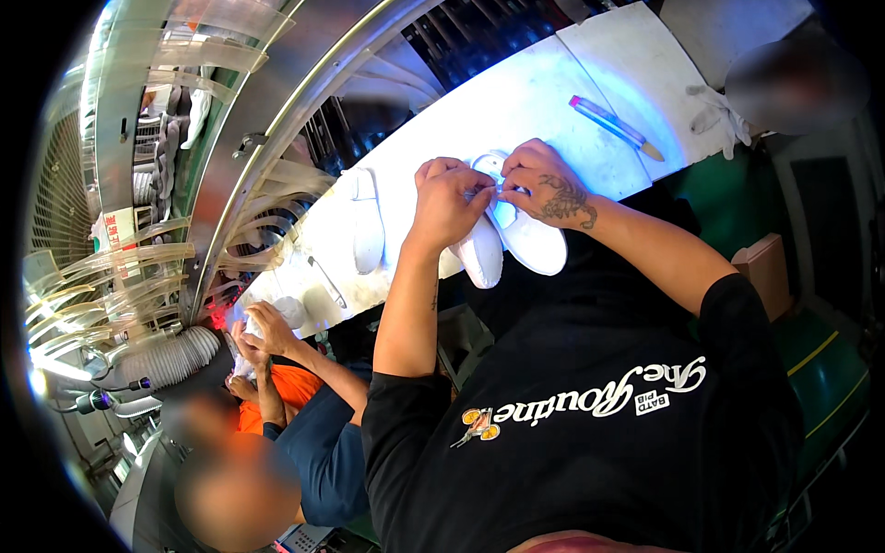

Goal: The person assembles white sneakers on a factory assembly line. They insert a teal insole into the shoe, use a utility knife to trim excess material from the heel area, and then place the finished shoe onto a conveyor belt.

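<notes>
Two white shoes are in front of me at the near edge of the table, side by side with their toes toward me: the left shoe (479, 255) and the right shoe (536, 245). Above their far ends my left hand (449, 195) is closed in a pinch, its fingertips meeting those of my right hand (537, 184). My right hand, on a tattooed wrist, is pinched too. What lies between the fingertips is small and pale, and I cannot make out its kind. Another white shoe (368, 226) lies on the table to the left of my hands.
On the white tabletop (516, 92) lie a brush (616, 127) with a pink end, a white glove (718, 116) and a slim tool (327, 282). Co-workers sit at the left, one with raised hands (267, 334). Past the table runs a metal-framed machine with clear plastic strips (277, 198).
</notes>
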`<control>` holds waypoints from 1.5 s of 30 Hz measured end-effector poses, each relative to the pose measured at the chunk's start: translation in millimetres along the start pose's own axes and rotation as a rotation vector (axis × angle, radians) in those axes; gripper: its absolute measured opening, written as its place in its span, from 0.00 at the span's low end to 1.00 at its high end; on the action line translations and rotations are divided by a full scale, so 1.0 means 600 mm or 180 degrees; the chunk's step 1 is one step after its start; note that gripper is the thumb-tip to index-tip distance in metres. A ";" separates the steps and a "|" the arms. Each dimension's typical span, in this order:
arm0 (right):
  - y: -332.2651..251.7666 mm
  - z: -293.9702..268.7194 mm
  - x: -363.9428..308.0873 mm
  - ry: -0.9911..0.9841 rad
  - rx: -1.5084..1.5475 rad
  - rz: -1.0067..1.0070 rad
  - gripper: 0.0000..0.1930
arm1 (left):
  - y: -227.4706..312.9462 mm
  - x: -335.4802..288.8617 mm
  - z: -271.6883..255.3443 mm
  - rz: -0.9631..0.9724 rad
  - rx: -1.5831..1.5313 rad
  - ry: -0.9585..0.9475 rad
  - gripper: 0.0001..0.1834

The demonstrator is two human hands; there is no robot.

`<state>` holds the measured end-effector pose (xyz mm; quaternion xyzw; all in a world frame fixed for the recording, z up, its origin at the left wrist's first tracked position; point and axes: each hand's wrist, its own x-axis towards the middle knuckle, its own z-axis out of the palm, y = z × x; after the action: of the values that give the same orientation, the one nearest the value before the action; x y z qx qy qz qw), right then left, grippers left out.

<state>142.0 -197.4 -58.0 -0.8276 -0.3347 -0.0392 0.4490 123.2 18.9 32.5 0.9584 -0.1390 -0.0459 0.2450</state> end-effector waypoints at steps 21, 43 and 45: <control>-0.001 -0.006 0.003 -0.0217 0.0203 0.0243 0.05 | -0.003 0.000 0.001 0.0320 0.0432 -0.0149 0.07; 0.010 -0.015 -0.003 -0.0319 0.0474 0.0306 0.14 | 0.045 -0.029 0.021 0.0303 0.0756 0.0577 0.12; -0.004 -0.057 -0.026 -0.0383 0.0381 -0.0146 0.23 | 0.053 -0.095 0.045 -0.0040 0.0432 0.1505 0.20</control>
<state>136.3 -231.0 -41.5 -0.7922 -0.3816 0.0204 0.4757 56.6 -3.6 25.0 0.9576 -0.0746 0.1876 0.2054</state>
